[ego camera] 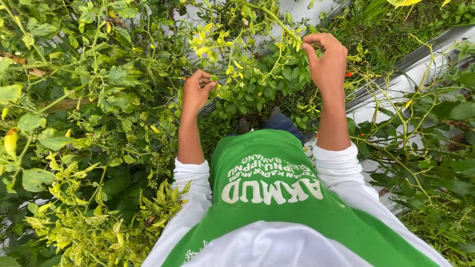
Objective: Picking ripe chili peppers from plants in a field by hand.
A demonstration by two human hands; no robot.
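Two bare hands reach up into a tangle of chilli plants with green and yellowing leaves. The left hand [197, 91] is curled nearly closed, its fingertips [212, 85] pinching a small green pod [214, 78] that sits among the leaves just above the thumb. The right hand [326, 62] is higher and well apart from the left; its fingers are bent around a thin green stem [277, 22] that slants up and to the left, the thumb pressed against it near a cluster of pale yellow leaves [208, 42]. A small red chilli [349, 74] hangs just right of the right wrist. Below the forearms show white sleeves [190, 183] and a green shirt [277, 198], and silver plastic mulch [420, 74] runs along the ground at the right.
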